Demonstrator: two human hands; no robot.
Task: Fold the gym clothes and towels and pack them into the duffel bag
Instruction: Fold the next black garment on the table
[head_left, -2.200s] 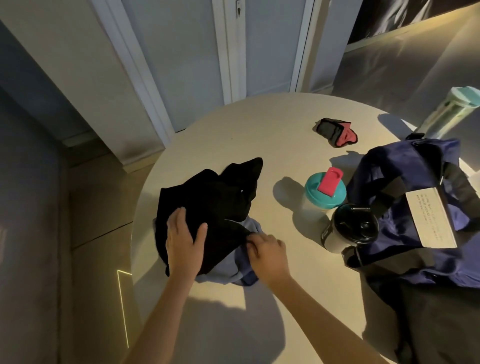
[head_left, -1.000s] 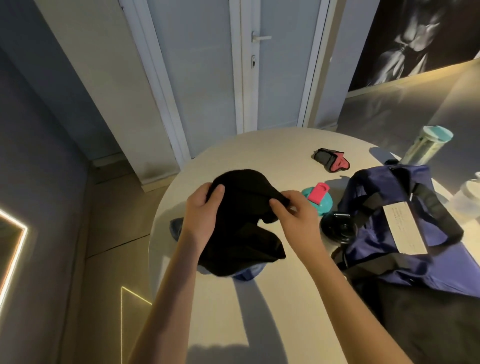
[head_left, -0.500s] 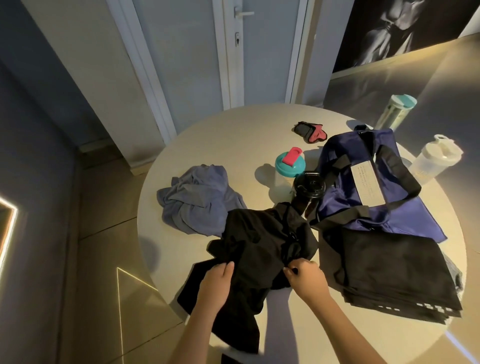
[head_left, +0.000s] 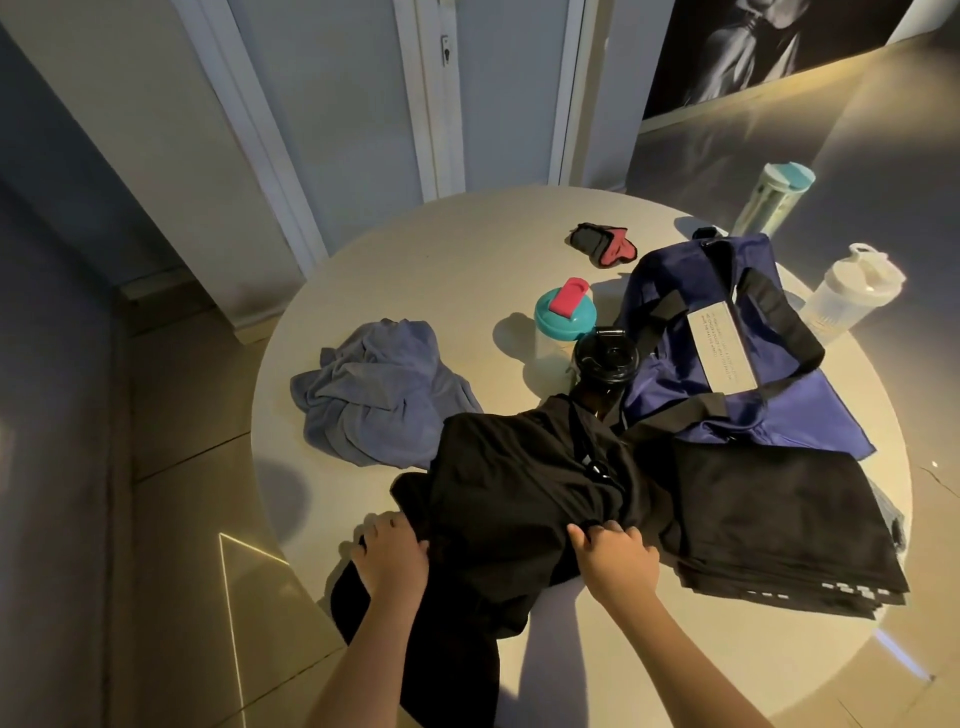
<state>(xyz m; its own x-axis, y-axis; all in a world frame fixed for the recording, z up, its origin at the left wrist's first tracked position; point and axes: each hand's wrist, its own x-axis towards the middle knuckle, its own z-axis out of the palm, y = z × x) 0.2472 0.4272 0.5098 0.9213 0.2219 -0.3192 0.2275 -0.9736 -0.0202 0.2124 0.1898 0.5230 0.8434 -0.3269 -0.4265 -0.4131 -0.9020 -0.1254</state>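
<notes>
A black garment (head_left: 509, 483) lies spread across the near part of the round table (head_left: 441, 260), with one end hanging over the front edge. My left hand (head_left: 390, 556) grips its left edge at the table rim. My right hand (head_left: 615, 558) pinches a fold of it near the middle. A crumpled blue-grey towel (head_left: 374, 395) sits to the left, apart from both hands. The navy duffel bag (head_left: 727, 332) with black straps lies at the right. A folded black cloth stack (head_left: 779, 525) rests in front of the bag.
A teal-lidded shaker (head_left: 563, 317) and a black-lidded cup (head_left: 605, 364) stand mid-table beside the bag. A red and black glove (head_left: 602, 244) lies at the back. A tall teal-capped bottle (head_left: 774, 197) and a white shaker bottle (head_left: 847, 291) stand at the right.
The black garment was lifted off the blue-grey towel and brought down at the table's near edge. Both hands came toward me with it and spread a little apart.
</notes>
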